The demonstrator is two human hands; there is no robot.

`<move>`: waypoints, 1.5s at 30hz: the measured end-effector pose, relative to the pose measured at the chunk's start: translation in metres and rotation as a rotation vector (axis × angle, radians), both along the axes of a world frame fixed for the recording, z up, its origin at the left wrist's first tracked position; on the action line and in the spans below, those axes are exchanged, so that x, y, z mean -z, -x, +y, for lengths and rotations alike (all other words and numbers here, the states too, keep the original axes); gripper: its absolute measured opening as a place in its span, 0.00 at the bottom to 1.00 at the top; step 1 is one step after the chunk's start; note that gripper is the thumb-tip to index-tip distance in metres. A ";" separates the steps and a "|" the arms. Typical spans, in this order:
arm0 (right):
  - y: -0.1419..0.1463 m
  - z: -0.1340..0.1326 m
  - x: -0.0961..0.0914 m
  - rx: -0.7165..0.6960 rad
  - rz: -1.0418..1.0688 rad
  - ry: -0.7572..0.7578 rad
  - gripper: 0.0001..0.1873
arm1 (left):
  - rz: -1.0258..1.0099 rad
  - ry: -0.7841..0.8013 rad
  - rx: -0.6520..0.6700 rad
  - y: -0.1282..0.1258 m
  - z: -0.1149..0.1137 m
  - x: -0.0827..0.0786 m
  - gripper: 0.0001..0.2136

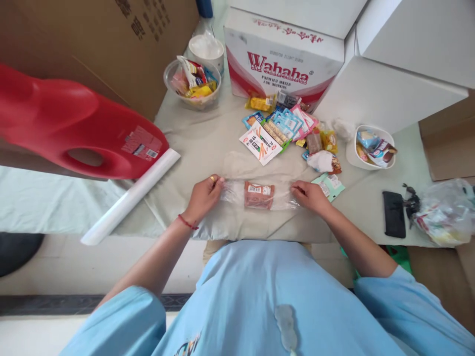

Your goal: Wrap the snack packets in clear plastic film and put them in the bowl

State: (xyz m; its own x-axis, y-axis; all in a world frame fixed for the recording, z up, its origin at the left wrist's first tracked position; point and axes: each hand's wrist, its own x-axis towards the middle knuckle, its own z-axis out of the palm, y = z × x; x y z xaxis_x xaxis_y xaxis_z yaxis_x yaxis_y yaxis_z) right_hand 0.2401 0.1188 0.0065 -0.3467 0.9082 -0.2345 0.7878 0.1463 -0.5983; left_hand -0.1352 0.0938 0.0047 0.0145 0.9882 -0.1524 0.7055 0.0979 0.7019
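Observation:
My left hand point(206, 196) pinches the left end of a sheet of clear plastic wrap point(232, 190). At the opposite end, my right hand point(308, 196) grips the same film, stretching it sideways. Between them a brown snack packet point(259, 195) with a white barcode label lies in the middle of the film, near the table's front edge. Just beyond my right hand is a pale green packet point(329, 186). Farther back lies a pile of snacks, with a white packet point(261, 142) foremost.
A roll of plastic film point(129, 198) lies slanted at left beside a large red jug point(85, 123). Behind stand a round bowl of snacks point(171, 79), a Wahaha carton point(282, 64) and a white tub point(352, 155). A black phone point(394, 214) and a plastic bag point(445, 212) lie right.

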 end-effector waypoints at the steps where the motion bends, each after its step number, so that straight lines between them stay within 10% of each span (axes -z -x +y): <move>1: 0.001 0.006 0.001 -0.016 -0.086 -0.040 0.14 | 0.038 -0.037 -0.049 0.000 0.002 -0.003 0.24; 7: 0.013 0.037 -0.017 0.007 -0.193 -0.325 0.18 | 0.233 -0.437 -0.572 0.004 -0.041 -0.022 0.21; 14: 0.087 0.066 -0.021 -0.092 -0.344 -0.227 0.24 | 0.306 -0.356 0.279 -0.068 -0.062 -0.016 0.17; 18: 0.108 0.074 -0.020 -0.008 -0.441 -0.046 0.32 | 0.410 -0.258 0.339 -0.092 -0.037 0.000 0.17; 22: 0.100 0.078 -0.025 -0.029 -0.300 0.082 0.19 | 0.461 -0.294 0.342 -0.091 -0.033 0.008 0.15; 28: 0.084 0.044 -0.044 -0.336 -0.012 -0.301 0.08 | 0.459 -0.337 0.315 -0.094 -0.039 0.008 0.15; 33: 0.085 -0.001 -0.041 -0.595 -0.096 -0.198 0.14 | 0.395 -0.304 0.261 -0.096 -0.041 0.014 0.12; 39: 0.091 -0.030 -0.015 -0.596 -0.082 -0.170 0.21 | -0.082 -0.245 0.061 -0.069 -0.048 0.029 0.15; 45: 0.096 -0.039 -0.004 -0.670 -0.043 -0.155 0.19 | -0.387 -0.162 -0.629 -0.032 -0.035 0.025 0.13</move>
